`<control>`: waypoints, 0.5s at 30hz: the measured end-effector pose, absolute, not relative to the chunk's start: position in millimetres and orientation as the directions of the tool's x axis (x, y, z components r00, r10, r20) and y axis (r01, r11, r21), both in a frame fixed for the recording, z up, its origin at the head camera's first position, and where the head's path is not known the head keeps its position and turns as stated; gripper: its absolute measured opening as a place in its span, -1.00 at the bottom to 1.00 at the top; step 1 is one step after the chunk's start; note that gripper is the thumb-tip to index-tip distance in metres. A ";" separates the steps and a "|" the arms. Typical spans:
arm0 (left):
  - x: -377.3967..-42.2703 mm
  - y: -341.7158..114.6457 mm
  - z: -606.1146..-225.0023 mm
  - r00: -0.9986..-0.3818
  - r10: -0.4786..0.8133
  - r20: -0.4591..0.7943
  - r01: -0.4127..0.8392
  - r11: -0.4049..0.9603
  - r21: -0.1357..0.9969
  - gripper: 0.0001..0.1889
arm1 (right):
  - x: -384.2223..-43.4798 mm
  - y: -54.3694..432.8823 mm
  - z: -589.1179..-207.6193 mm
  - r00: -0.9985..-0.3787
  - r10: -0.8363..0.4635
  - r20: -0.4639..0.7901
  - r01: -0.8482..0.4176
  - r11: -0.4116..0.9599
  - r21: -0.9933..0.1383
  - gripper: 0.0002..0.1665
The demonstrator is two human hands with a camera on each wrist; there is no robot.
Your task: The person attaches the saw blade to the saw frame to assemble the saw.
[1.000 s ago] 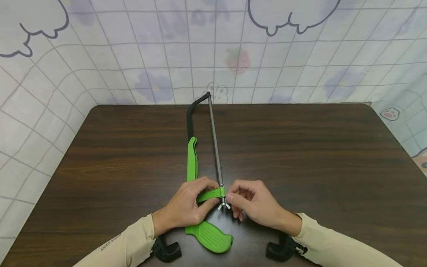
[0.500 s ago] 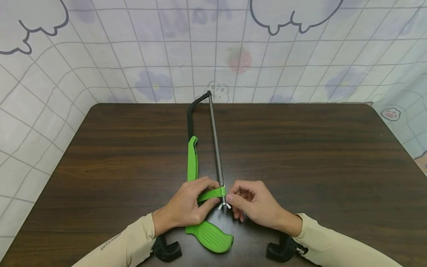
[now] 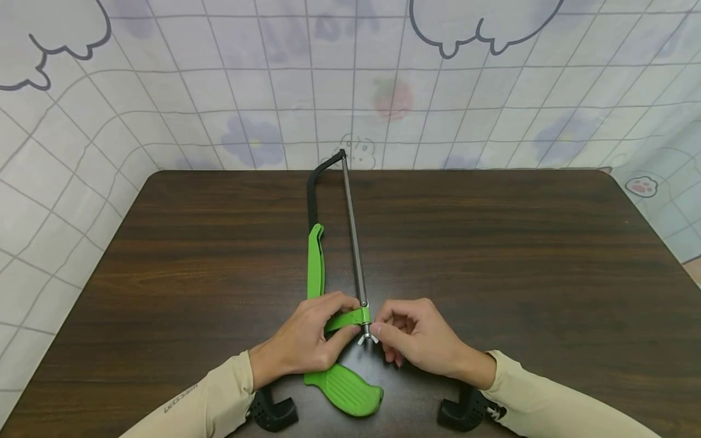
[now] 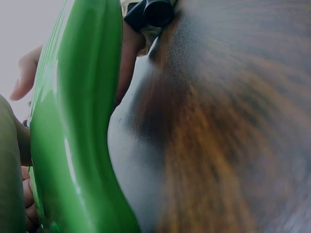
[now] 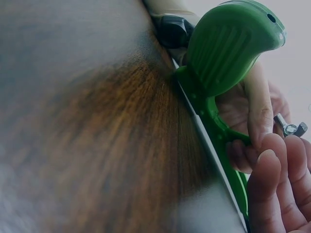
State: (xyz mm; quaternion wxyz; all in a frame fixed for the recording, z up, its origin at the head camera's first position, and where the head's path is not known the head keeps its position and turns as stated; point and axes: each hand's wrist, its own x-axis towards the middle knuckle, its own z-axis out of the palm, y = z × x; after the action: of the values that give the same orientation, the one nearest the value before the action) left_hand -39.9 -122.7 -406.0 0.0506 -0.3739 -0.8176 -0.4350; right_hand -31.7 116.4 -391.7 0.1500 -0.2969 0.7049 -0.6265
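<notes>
A hacksaw lies lengthwise on the table, its ridged green handle (image 3: 350,392) towards me. From the green frame section a black frame bar (image 3: 312,201) runs to the far end, with the grey blade (image 3: 353,243) along the right. My left hand (image 3: 303,340) grips the saw, finger and thumb on either side of the short green arm (image 3: 346,319). A silver wing nut (image 3: 369,338) sits at the blade's near end, also in the right wrist view. My right hand (image 3: 424,340) has curled fingers, thumb and index tips right beside the nut; I cannot tell whether they pinch it.
The dark wood table (image 3: 520,243) reaches back to a white gridded cloth (image 3: 465,91) with printed flowers and clouds. Black wrist devices (image 3: 274,417) stick out below both wrists, close to the handle on the left side.
My right hand shifts very slightly at the wing nut. The left hand and the hacksaw stay where they were.
</notes>
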 end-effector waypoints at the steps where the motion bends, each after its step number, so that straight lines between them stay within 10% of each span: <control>1: -39.8 -122.7 -406.1 -0.714 0.569 0.409 0.657 0.342 0.671 -0.80 | -31.6 116.6 -392.4 -0.777 -0.608 0.161 -0.232 0.039 -0.972 -0.78; 15: -39.0 -122.3 -404.9 -0.717 0.561 0.414 0.655 0.339 0.675 -0.78 | -32.1 116.5 -397.6 -0.761 -0.624 0.180 -0.234 0.005 -0.972 -0.79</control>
State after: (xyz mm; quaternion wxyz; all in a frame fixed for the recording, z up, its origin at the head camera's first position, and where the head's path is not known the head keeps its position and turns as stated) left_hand -39.0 -122.3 -404.9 0.0536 -0.3724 -0.8166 -0.4377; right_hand -32.1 116.5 -397.6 0.1540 -0.3098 0.6920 -0.6336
